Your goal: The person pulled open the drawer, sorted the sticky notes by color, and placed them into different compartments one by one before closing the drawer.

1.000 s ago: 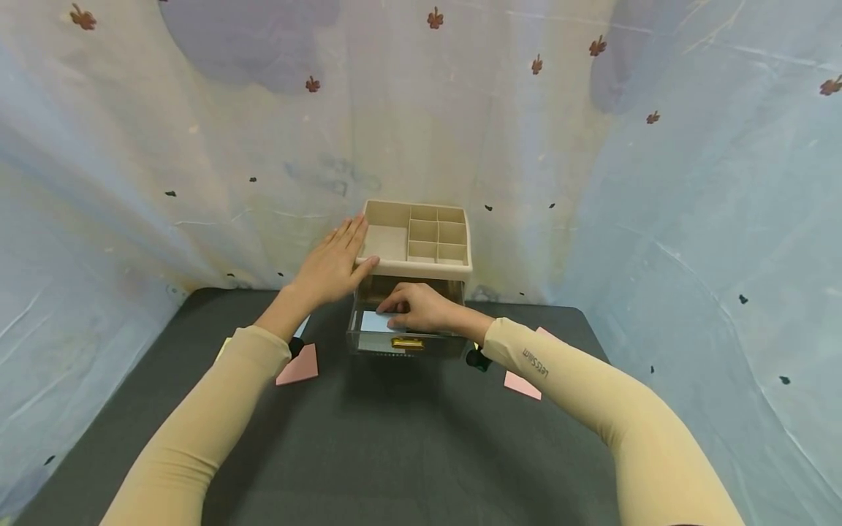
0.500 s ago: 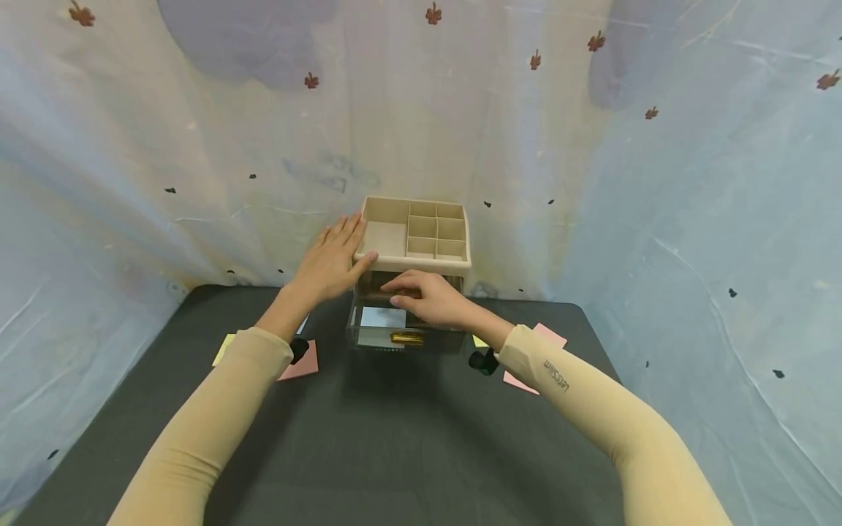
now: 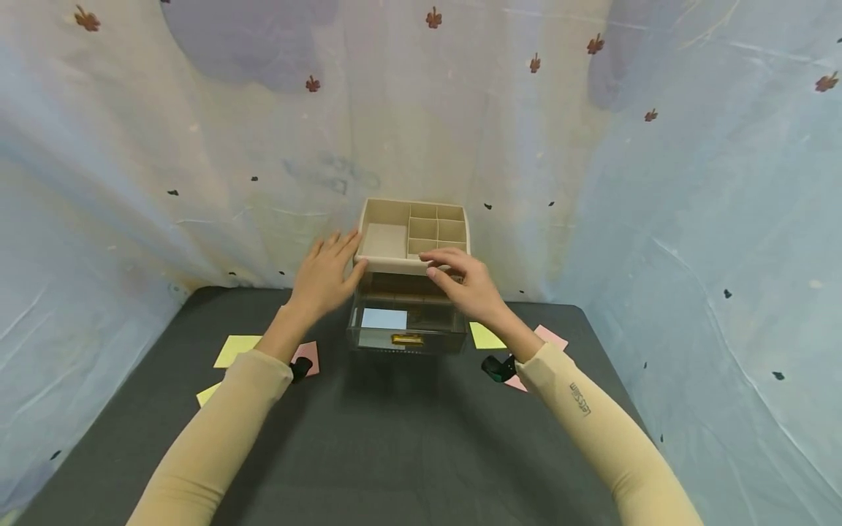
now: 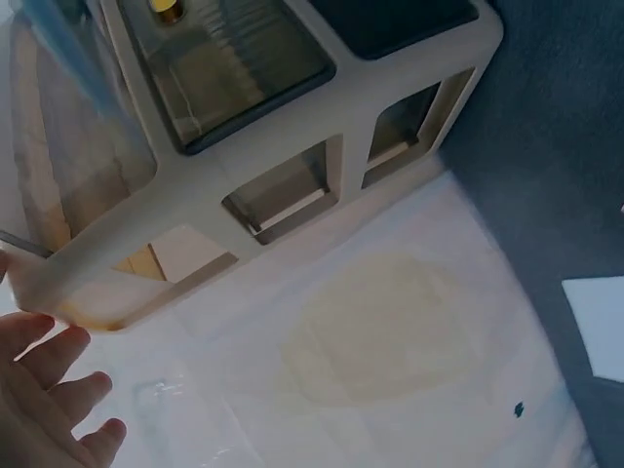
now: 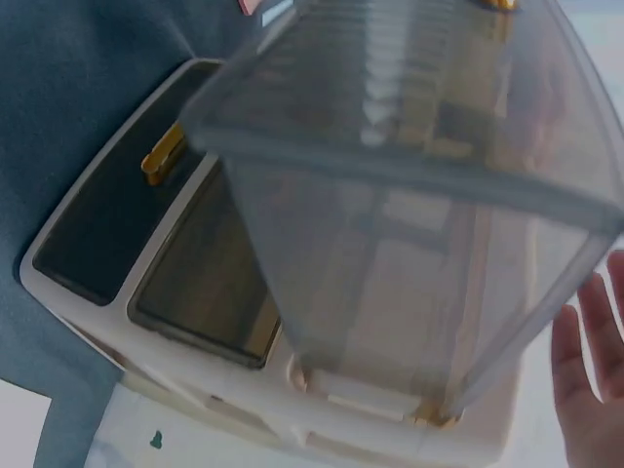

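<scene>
A cream desktop organizer (image 3: 395, 264) stands at the back of the table, with a divided tray on top. Its clear smoky upper drawer (image 3: 434, 342) is pulled out, and a light blue paper note (image 3: 384, 318) lies inside at the left. My left hand (image 3: 325, 274) has its fingers spread, tips right at the organizer's upper left edge. In the left wrist view, its fingertips (image 4: 97, 385) show beside the corner. My right hand (image 3: 470, 288), fingers loosely bent and holding nothing, is over the tray's front right edge. The right wrist view shows the drawer's gold handle (image 5: 502, 4).
Yellow notes (image 3: 235, 351) and a pink note (image 3: 308, 358) lie on the dark table (image 3: 421, 453) to the left. On the right are another yellow note (image 3: 487, 336) and pink notes (image 3: 551, 336). A patterned curtain (image 3: 421, 131) hangs behind the organizer.
My right hand has let go of the blue note and risen out of the drawer, up and to the right. The left hand has shifted slightly left and down along the organizer's edge.
</scene>
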Motion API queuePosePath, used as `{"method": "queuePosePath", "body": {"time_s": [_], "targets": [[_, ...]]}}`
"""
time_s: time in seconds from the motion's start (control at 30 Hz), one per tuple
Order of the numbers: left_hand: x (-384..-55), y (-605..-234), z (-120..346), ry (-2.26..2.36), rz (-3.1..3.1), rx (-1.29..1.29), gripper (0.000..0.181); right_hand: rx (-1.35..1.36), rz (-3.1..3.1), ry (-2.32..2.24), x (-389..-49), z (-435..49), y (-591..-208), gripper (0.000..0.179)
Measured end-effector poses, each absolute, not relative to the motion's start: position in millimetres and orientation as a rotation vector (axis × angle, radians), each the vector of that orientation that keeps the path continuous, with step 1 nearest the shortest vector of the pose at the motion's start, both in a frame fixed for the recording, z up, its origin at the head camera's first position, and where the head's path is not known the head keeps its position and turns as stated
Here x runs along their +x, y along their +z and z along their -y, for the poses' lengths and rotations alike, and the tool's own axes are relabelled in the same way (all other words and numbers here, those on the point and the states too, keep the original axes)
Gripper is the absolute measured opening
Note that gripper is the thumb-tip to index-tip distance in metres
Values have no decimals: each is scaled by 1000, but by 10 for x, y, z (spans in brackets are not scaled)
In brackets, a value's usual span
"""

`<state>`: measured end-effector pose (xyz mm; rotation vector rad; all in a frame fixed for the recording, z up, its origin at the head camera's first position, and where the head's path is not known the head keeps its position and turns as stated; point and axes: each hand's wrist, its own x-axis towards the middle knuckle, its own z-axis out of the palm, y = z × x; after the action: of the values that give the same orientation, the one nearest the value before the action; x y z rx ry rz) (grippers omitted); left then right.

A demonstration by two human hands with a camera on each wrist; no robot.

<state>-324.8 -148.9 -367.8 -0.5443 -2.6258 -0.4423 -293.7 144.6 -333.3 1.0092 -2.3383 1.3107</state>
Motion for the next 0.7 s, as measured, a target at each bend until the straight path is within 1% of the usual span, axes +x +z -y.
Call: {"method": "queuePosePath", "body": {"time_s": [0.3, 0.7], "targets": [[-3179, -3944, 1531, -544, 2361, -558, 53, 886, 2100, 1208, -3082, -1580, -3428, 34], [-3165, -4353, 1798, -541, 2476, -450, 56, 780, 2151, 865, -3302, -1690, -3587, 58]]}}
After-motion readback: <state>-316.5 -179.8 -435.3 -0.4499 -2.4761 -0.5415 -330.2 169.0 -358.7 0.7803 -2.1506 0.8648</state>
